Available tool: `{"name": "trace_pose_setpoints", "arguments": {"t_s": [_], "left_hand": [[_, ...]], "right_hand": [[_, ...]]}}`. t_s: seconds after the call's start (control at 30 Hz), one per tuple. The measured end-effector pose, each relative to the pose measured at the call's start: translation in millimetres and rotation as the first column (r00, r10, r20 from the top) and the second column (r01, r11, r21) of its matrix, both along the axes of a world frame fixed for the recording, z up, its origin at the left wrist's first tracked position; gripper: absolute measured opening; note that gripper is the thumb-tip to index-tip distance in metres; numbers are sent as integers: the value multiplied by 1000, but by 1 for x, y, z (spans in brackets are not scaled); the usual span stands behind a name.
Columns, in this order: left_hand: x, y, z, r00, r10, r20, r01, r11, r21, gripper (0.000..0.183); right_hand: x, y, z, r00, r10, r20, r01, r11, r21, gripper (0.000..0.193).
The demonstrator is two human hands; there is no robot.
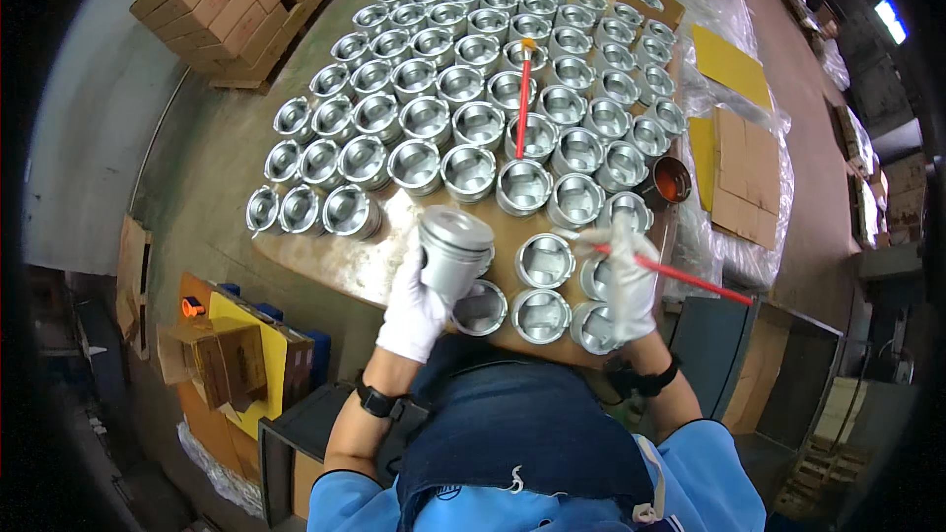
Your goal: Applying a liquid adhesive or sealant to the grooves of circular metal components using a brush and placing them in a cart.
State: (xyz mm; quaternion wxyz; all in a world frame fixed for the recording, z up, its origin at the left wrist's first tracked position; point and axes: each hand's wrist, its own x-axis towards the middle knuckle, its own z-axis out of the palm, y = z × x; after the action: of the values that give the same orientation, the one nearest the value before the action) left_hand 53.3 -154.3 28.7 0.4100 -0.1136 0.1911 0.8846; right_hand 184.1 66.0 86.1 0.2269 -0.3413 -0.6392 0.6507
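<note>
My left hand point(412, 307), in a white glove, grips a silver engine piston point(456, 248) and holds it up over the table's near edge, crown upward. In my gloved right hand point(631, 286) is a red-handled brush point(690, 279), its handle slanting out to the right and its bristle end pointing toward the held piston. Below and between the hands, several pistons point(541, 315) stand with their open skirts up. A second red-handled brush point(524, 99) lies across the rows of pistons farther off.
Rows of upturned pistons point(414, 166) cover most of the table point(330, 266). A dark tin point(670, 180) with reddish contents stands at its right edge. Stacked cartons point(232, 10) are at far left, an open box point(212, 360) at lower left, and flat cardboard point(746, 172) on plastic at right.
</note>
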Motion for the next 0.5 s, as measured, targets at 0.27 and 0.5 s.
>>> {"name": "trace_pose_setpoints", "arguments": {"t_s": [0.27, 0.5], "left_hand": [[21, 2, -17, 989, 28, 142, -33, 999, 29, 45], [20, -19, 8, 991, -16, 135, 18, 1000, -15, 48]], "right_hand": [[-20, -57, -6, 970, 210, -121, -233, 948, -216, 30], [-32, -42, -24, 992, 126, 2, -121, 960, -251, 51]]}}
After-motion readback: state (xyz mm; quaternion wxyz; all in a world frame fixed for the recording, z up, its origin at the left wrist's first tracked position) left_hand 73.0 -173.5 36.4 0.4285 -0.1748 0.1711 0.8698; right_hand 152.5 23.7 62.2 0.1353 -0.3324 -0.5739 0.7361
